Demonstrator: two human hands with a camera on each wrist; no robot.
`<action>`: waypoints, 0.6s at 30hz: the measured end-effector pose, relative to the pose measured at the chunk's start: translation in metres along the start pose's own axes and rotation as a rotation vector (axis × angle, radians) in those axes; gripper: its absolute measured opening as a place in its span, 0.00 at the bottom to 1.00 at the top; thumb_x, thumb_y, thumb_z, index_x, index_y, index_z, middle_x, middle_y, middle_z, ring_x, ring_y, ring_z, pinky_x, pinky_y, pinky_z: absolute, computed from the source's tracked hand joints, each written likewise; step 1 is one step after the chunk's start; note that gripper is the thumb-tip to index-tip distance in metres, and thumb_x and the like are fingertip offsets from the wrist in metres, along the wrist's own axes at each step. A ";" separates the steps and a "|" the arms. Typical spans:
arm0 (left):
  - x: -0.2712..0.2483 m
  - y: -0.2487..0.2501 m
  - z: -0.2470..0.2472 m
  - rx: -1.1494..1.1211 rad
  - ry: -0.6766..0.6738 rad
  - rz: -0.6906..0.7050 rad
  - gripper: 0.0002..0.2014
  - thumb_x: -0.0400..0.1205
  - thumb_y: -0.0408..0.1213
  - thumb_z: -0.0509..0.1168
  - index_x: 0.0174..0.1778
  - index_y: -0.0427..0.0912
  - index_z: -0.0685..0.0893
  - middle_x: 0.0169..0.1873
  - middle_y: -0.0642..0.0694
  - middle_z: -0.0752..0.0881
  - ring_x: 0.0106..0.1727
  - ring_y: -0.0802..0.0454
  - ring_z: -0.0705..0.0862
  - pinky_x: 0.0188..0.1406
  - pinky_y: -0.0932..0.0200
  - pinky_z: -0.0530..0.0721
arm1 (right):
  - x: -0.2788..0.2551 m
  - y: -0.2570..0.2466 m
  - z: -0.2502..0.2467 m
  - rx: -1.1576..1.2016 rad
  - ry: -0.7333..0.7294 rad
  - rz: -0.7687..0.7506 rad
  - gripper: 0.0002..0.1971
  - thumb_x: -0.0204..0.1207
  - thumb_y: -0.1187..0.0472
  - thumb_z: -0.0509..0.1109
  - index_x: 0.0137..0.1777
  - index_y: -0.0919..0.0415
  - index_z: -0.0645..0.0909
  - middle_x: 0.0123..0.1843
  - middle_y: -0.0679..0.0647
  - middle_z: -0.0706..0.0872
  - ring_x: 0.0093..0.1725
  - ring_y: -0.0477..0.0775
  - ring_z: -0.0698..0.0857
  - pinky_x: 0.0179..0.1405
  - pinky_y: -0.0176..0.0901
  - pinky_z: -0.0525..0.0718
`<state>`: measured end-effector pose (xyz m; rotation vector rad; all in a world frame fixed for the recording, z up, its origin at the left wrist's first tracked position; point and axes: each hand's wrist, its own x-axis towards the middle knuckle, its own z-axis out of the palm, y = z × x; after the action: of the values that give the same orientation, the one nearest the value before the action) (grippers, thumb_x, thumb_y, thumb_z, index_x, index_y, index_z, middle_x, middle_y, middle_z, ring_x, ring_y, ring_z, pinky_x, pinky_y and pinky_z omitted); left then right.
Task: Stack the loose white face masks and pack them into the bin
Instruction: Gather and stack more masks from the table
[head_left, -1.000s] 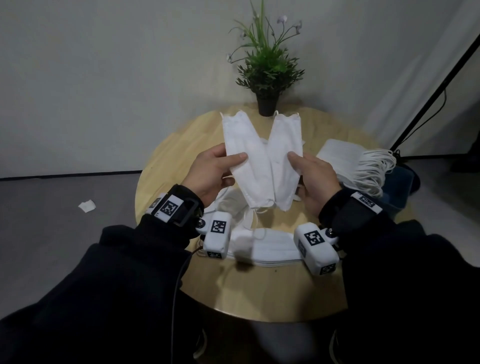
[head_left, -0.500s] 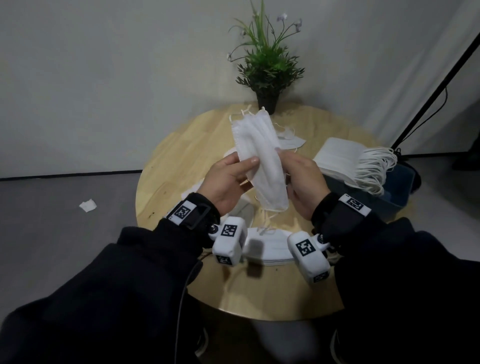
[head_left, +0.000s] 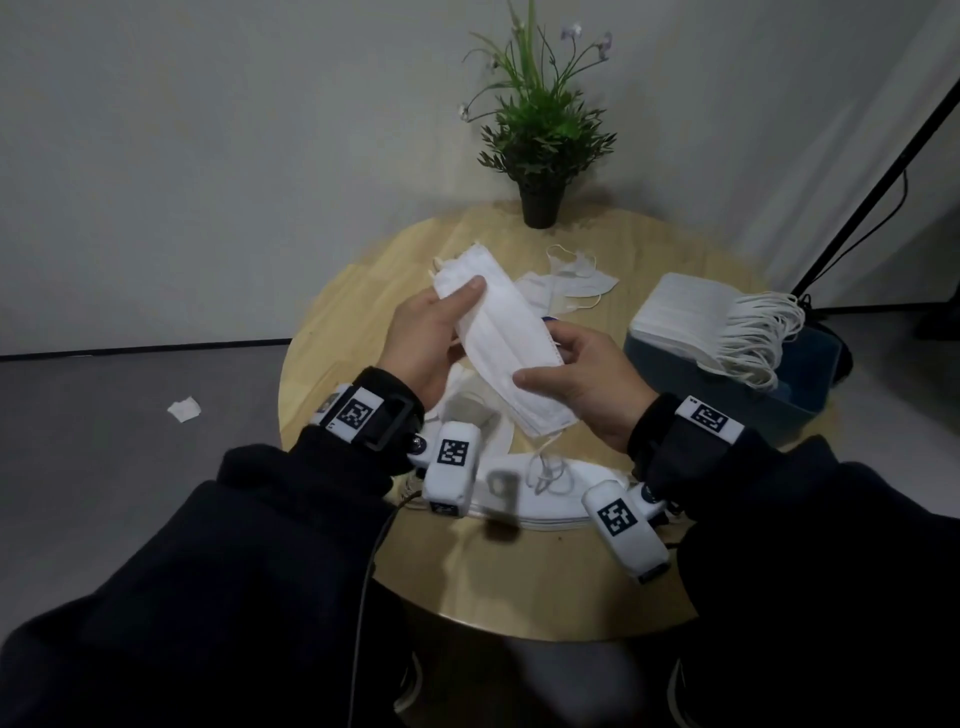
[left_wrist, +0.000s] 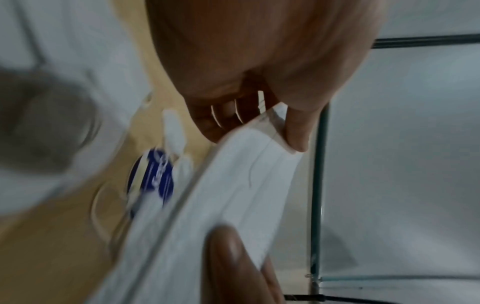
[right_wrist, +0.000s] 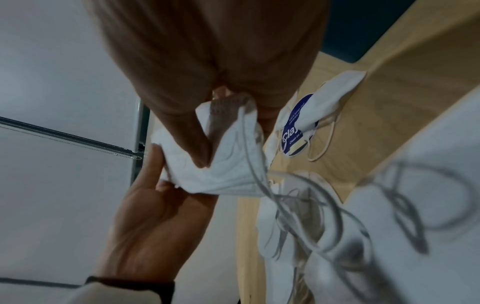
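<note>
I hold a small bundle of white face masks (head_left: 506, 343) (left_wrist: 233, 185) (right_wrist: 226, 164) slantwise above the round wooden table (head_left: 353, 301). My left hand (head_left: 457, 301) pinches its far upper end, thumb on top. My right hand (head_left: 550, 358) grips its near lower end between thumb and fingers. Ear loops dangle from the lower end. Below my wrists lies a flat stack of masks (head_left: 545, 501). Loose masks (head_left: 569, 278) lie further back. At the right stands the dark blue bin (head_left: 737, 400) with a thick mask pile (head_left: 696, 317) on top.
A potted plant (head_left: 540, 140) stands at the table's far edge. A round blue sticker (left_wrist: 153, 179) (right_wrist: 293, 127) is on the tabletop under a loose mask. A black stand pole (head_left: 872, 192) leans at the right. A scrap of paper (head_left: 184, 409) lies on the floor.
The two masks I held spread in a V have been brought together into one bundle. It has tilted from upright to slanting and come lower, with both hands closer together.
</note>
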<state>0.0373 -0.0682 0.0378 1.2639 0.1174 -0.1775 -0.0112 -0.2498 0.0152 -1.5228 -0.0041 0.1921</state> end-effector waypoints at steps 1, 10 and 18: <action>0.002 0.004 -0.004 0.044 0.037 0.063 0.08 0.86 0.36 0.73 0.57 0.37 0.90 0.51 0.41 0.94 0.51 0.44 0.93 0.57 0.44 0.92 | 0.001 0.002 -0.002 -0.010 -0.004 0.023 0.21 0.74 0.77 0.78 0.67 0.65 0.87 0.59 0.59 0.94 0.58 0.61 0.94 0.61 0.53 0.92; 0.025 0.035 -0.053 -0.448 0.174 -0.055 0.17 0.89 0.37 0.66 0.32 0.43 0.79 0.26 0.48 0.78 0.28 0.52 0.80 0.32 0.60 0.83 | -0.011 0.013 -0.023 -0.157 -0.110 0.205 0.08 0.80 0.68 0.78 0.58 0.68 0.90 0.46 0.60 0.93 0.39 0.56 0.88 0.37 0.45 0.87; 0.019 0.046 -0.074 -0.657 0.291 -0.152 0.23 0.86 0.34 0.65 0.26 0.47 0.64 0.23 0.53 0.63 0.20 0.55 0.64 0.22 0.66 0.68 | -0.025 0.014 -0.043 -0.047 -0.110 0.318 0.16 0.81 0.75 0.64 0.33 0.64 0.84 0.36 0.61 0.87 0.37 0.54 0.83 0.37 0.43 0.85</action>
<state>0.0661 0.0149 0.0556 0.6165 0.4831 -0.0728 -0.0326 -0.2949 0.0026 -1.5526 0.1473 0.5324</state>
